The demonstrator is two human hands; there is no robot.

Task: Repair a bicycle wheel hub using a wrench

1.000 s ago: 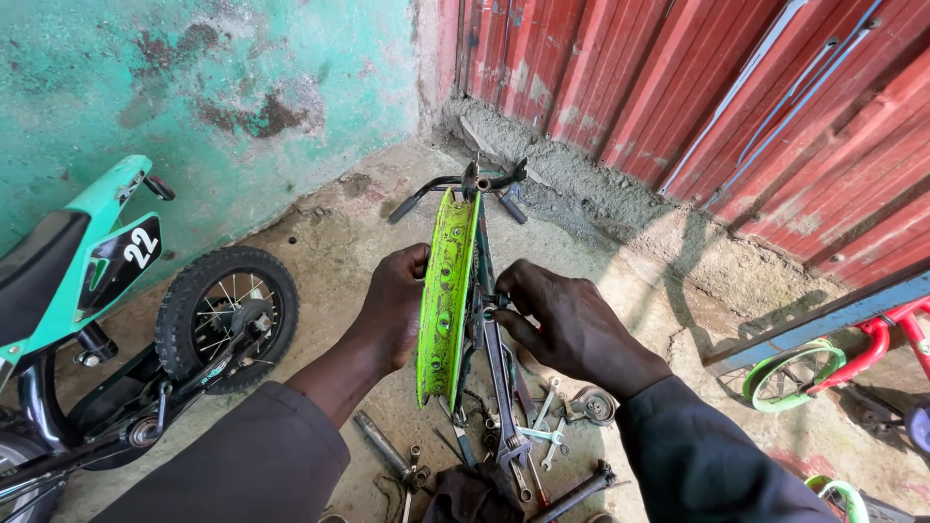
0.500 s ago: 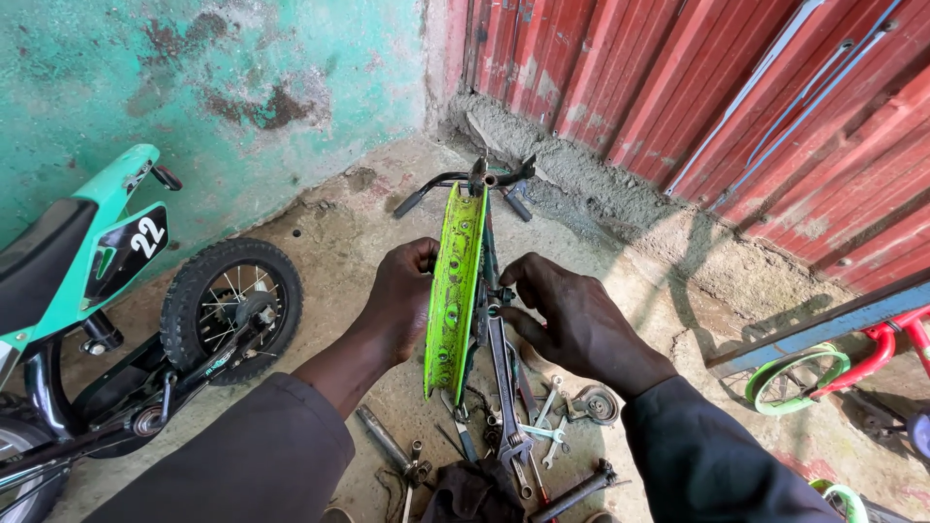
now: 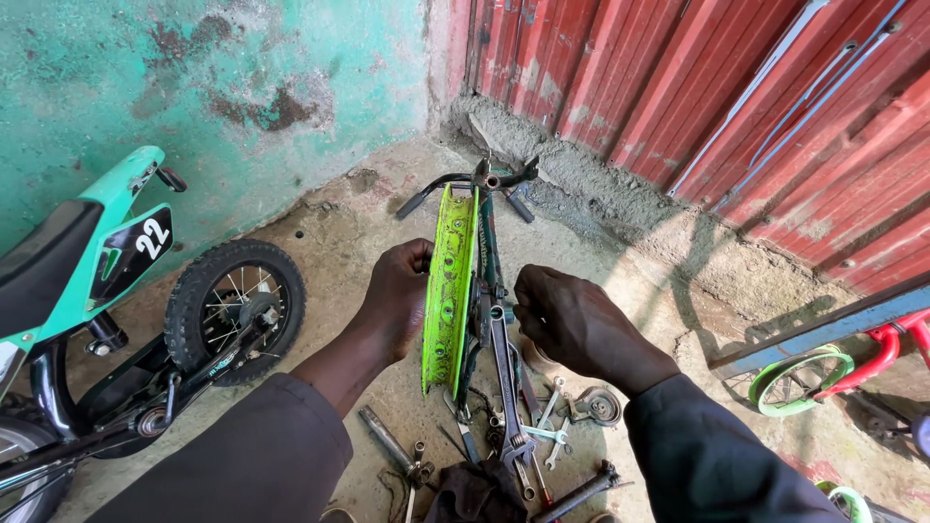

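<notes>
Clearly the work is partway: a small bicycle stands upside down on the concrete floor [image 3: 368, 242], its black handlebar [image 3: 465, 184] resting on the ground on the far side of both hands, and its lime-green wheel rim [image 3: 448, 281] is bare, with no tyre on it. The left hand [image 3: 399, 295] curls around the left face of the rim, fingers wrapped over its edge, so it is closed on the rim. The right hand [image 3: 572, 324] is bunched just right of the frame [image 3: 487, 261], fingertips pinched at the axle area; whether they hold a nut or a small tool cannot be told. A spanner [image 3: 506, 373] lies along the frame just below that hand, and more spanners and loose parts [image 3: 542, 431] are scattered on the floor nearer the person, with a small grey wheel [image 3: 599, 407] beside them. Judging by this, the rim seems seated in the frame but not yet finished: fastening looks under way and a tyre is absent. Well to the left of the left hand stands a teal child's motorbike [image 3: 97, 252] with its knobbly front wheel [image 3: 235, 310]; far right of the right hand lies a red-framed bicycle with a green rim [image 3: 802, 380].
</notes>
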